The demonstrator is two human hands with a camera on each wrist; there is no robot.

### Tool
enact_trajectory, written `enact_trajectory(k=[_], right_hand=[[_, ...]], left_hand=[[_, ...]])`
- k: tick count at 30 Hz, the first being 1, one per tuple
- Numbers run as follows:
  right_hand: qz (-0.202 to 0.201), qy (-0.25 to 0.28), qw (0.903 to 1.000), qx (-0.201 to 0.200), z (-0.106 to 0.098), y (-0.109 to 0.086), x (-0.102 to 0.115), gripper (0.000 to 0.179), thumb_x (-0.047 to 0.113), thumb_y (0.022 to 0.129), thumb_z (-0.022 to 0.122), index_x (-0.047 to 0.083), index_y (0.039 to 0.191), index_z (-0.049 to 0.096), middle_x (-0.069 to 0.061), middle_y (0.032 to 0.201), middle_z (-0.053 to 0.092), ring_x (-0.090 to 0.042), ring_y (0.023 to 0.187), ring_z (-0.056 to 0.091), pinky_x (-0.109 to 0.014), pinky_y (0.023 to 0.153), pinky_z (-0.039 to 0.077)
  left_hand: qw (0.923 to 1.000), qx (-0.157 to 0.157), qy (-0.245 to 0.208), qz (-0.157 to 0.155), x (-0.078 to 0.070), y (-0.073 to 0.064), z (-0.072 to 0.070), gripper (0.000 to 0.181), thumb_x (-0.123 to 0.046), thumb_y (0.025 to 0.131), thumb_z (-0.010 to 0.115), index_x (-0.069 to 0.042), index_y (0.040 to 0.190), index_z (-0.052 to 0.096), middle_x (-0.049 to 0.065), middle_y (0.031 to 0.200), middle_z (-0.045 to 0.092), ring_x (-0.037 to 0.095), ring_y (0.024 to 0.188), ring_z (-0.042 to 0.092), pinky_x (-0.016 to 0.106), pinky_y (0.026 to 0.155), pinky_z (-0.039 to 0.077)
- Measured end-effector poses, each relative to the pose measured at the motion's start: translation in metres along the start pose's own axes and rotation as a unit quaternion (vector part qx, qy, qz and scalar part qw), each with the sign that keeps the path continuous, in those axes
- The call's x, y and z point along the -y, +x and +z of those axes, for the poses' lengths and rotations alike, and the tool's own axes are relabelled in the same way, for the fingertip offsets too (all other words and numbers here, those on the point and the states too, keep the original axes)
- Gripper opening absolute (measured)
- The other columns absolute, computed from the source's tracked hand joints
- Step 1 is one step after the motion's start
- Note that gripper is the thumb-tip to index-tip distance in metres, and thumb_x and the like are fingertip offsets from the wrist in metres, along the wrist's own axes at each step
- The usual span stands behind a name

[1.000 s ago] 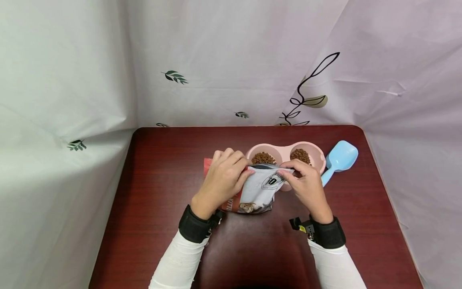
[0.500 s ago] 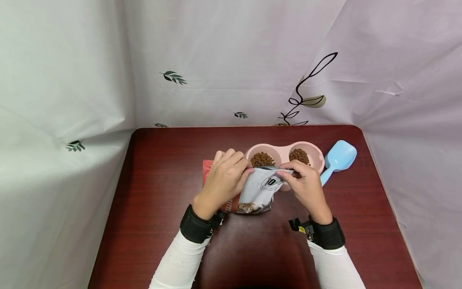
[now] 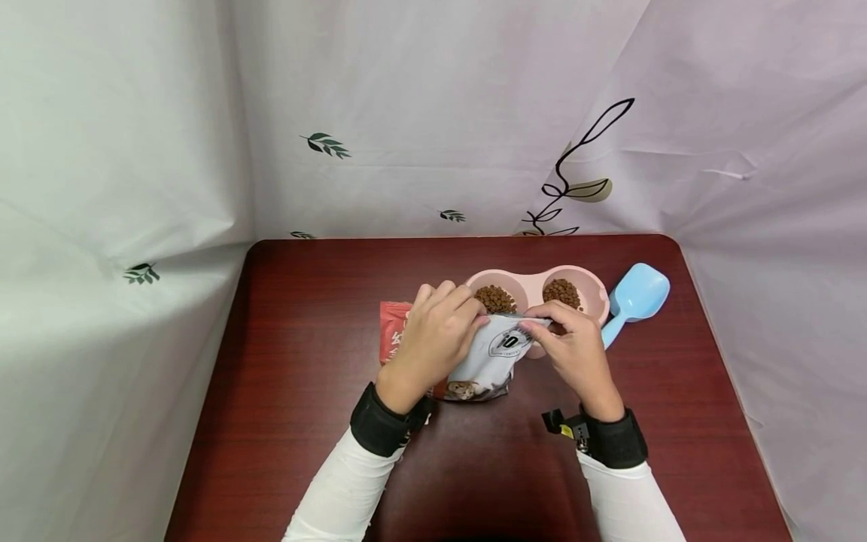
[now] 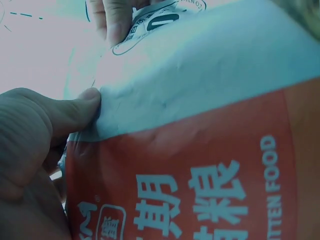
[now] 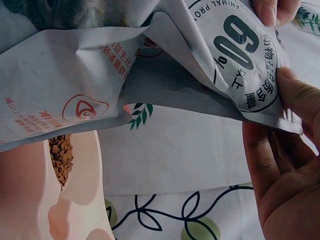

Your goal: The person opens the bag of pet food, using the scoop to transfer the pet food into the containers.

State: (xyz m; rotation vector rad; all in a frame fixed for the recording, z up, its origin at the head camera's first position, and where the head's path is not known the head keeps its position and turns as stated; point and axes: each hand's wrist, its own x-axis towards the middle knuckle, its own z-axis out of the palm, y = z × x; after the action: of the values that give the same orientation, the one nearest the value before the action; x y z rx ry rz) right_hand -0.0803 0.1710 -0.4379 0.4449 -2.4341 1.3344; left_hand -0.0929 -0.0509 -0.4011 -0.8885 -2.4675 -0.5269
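A red and white kitten food bag [image 3: 484, 361] lies across the front of a pink double bowl [image 3: 533, 280]. My left hand [image 3: 433, 339] pinches the bag's top edge, its thumb [image 4: 82, 107] on the printed front and its other fingers behind. At the bag's right top corner, my right hand [image 3: 576, 350] pinches the edge between thumb [image 5: 295, 92] and fingers. Brown kibble [image 3: 496, 299] sits in the left bowl, and more kibble [image 3: 562, 293] in the right one. The bag hides the bowl's front side.
To the right of the bowl lies a light blue scoop [image 3: 640, 293], its handle pointing toward the right hand. All of this is on a dark red wooden table [image 3: 305, 339]. A pale cloth [image 3: 406, 113] with leaf prints hangs behind the back edge.
My left hand has slid rightward along the bag's top edge, uncovering more of the red left end. The right hand keeps its grip on the corner; the bag's mouth looks narrower.
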Motion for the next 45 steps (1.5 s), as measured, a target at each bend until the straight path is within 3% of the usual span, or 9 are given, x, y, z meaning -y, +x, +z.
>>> enact_trajectory(k=[8, 17, 27, 32, 37, 45], right_hand=[[-0.020, 0.005, 0.9998, -0.009, -0.004, 0.005, 0.027, 0.012, -0.007, 0.076, 0.076, -0.001, 0.085, 0.072, -0.013, 0.077, 0.069, -0.006, 0.065, 0.053, -0.014, 0.057, 0.042], [-0.010, 0.006, 0.9999, -0.006, 0.000, -0.001, -0.004, 0.013, 0.001, 0.077, 0.077, 0.006, 0.089, 0.074, -0.008, 0.081, 0.071, -0.006, 0.066, 0.053, -0.014, 0.057, 0.042], [-0.013, 0.006, 0.9998, -0.010, -0.006, 0.004, 0.026, 0.011, -0.005, 0.077, 0.076, 0.000, 0.086, 0.072, -0.011, 0.078, 0.069, -0.007, 0.066, 0.052, -0.015, 0.057, 0.041], [-0.017, 0.006, 0.9998, -0.010, -0.006, 0.005, 0.028, 0.011, -0.006, 0.076, 0.076, -0.001, 0.085, 0.072, -0.012, 0.078, 0.069, -0.007, 0.066, 0.053, -0.013, 0.058, 0.041], [-0.018, 0.014, 0.9997, -0.008, -0.006, 0.004, 0.027, 0.011, -0.007, 0.076, 0.075, -0.002, 0.085, 0.072, -0.013, 0.078, 0.070, -0.008, 0.066, 0.054, -0.012, 0.059, 0.042], [-0.018, 0.007, 0.9997, -0.014, -0.004, 0.005, 0.029, 0.011, -0.007, 0.076, 0.076, -0.002, 0.085, 0.071, -0.012, 0.077, 0.067, -0.008, 0.064, 0.050, -0.017, 0.055, 0.039]], left_hand=[[0.9997, -0.017, -0.014, 0.011, 0.001, -0.001, 0.003, 0.021, -0.027, 0.095, 0.060, -0.012, 0.084, 0.071, -0.003, 0.079, 0.062, 0.018, 0.075, 0.048, 0.036, 0.065, 0.038], [0.9984, 0.018, 0.019, 0.050, 0.005, -0.002, -0.002, 0.018, -0.028, 0.094, 0.063, -0.012, 0.093, 0.072, -0.001, 0.087, 0.064, 0.018, 0.079, 0.048, 0.034, 0.067, 0.040], [0.9967, -0.015, 0.022, 0.077, 0.005, -0.002, 0.001, 0.017, -0.020, 0.095, 0.062, -0.011, 0.084, 0.072, -0.001, 0.079, 0.062, 0.019, 0.075, 0.049, 0.034, 0.063, 0.039], [0.9956, -0.024, 0.025, 0.087, 0.005, -0.001, 0.002, 0.021, -0.018, 0.096, 0.059, -0.011, 0.080, 0.071, -0.001, 0.077, 0.062, 0.019, 0.071, 0.047, 0.033, 0.059, 0.037], [0.9959, -0.016, 0.025, 0.086, 0.006, -0.001, 0.003, 0.023, -0.020, 0.097, 0.058, -0.011, 0.079, 0.068, 0.000, 0.078, 0.062, 0.019, 0.071, 0.048, 0.033, 0.060, 0.037], [0.9959, 0.002, 0.055, 0.072, 0.001, 0.000, 0.007, 0.023, -0.029, 0.097, 0.056, -0.012, 0.095, 0.071, 0.001, 0.089, 0.064, 0.020, 0.080, 0.051, 0.036, 0.065, 0.040]])
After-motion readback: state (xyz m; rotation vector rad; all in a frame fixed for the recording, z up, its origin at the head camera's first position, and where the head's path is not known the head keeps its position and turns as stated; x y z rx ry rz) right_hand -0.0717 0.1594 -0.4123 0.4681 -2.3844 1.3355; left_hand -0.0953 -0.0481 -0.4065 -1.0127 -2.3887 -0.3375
